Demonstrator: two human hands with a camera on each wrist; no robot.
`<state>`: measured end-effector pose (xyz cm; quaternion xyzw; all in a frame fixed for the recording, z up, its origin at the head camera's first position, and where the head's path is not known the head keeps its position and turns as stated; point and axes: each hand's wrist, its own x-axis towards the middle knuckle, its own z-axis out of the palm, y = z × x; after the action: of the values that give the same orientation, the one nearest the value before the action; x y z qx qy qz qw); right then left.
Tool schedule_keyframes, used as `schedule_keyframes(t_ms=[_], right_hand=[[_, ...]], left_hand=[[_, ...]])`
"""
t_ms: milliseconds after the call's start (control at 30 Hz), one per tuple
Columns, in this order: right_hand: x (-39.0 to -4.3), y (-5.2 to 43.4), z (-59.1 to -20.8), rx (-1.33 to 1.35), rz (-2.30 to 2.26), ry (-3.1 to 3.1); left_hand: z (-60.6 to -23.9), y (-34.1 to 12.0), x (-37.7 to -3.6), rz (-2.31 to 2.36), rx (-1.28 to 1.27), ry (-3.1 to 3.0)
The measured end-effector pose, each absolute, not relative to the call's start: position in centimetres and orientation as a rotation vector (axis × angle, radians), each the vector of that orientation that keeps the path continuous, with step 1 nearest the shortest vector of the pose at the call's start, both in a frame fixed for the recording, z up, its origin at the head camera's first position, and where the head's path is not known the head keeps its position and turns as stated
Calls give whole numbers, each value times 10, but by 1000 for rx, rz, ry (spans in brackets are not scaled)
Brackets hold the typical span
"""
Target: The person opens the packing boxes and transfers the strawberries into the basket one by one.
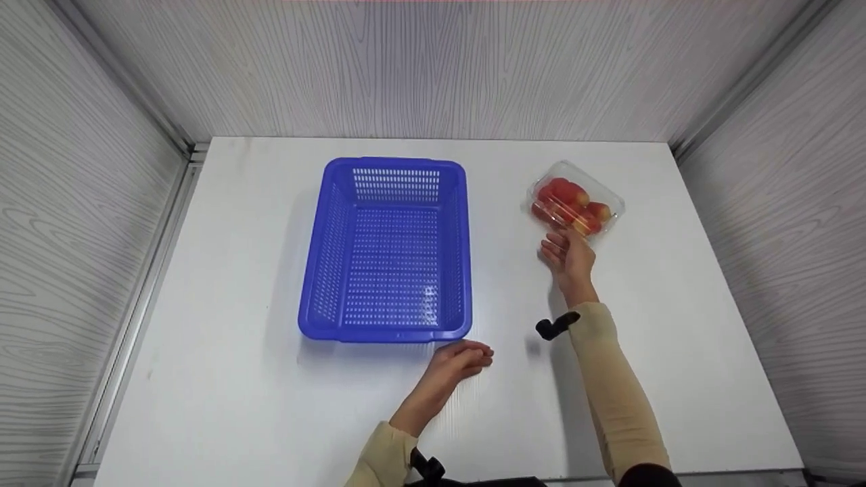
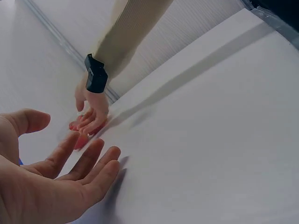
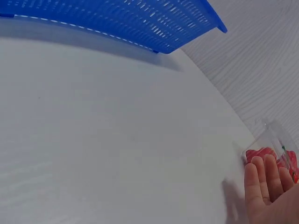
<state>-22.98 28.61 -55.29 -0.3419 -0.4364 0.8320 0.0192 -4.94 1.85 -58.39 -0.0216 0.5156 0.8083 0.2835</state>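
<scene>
A clear plastic box (image 1: 605, 193) with several red-and-yellow fruits (image 1: 565, 196) inside lies on the right half of the white table. At its near edge is my right hand (image 1: 572, 260), palm turned toward the left, fingers loosely bent and nothing gripped; whether it touches the box I cannot tell. In the right wrist view, the fingers (image 3: 264, 179) cover part of the fruits. My left hand (image 1: 457, 365) hovers by the near right corner of a blue plastic basket (image 1: 467, 270), holding nothing. Its fingers (image 2: 88, 158) are spread and slightly bent in the left wrist view.
The blue basket is perforated, with no contents visible, and stands left of the table's middle. White table surface (image 1: 500, 291) lies between basket and plastic box. Wood-grain panels (image 1: 433, 67) enclose the back and both sides.
</scene>
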Motion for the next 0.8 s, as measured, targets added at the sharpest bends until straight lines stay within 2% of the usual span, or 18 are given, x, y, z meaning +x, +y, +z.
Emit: schedule_keyframes(t_ms=[400,800], right_hand=[[-220,316,-568,-1119,2490,-1039],[-212,333,-571,-1105,2429,-1156]], left_hand=[[-596,40,-56,2359,-89,1315],[-598,57,-59,2407,-88,1279]])
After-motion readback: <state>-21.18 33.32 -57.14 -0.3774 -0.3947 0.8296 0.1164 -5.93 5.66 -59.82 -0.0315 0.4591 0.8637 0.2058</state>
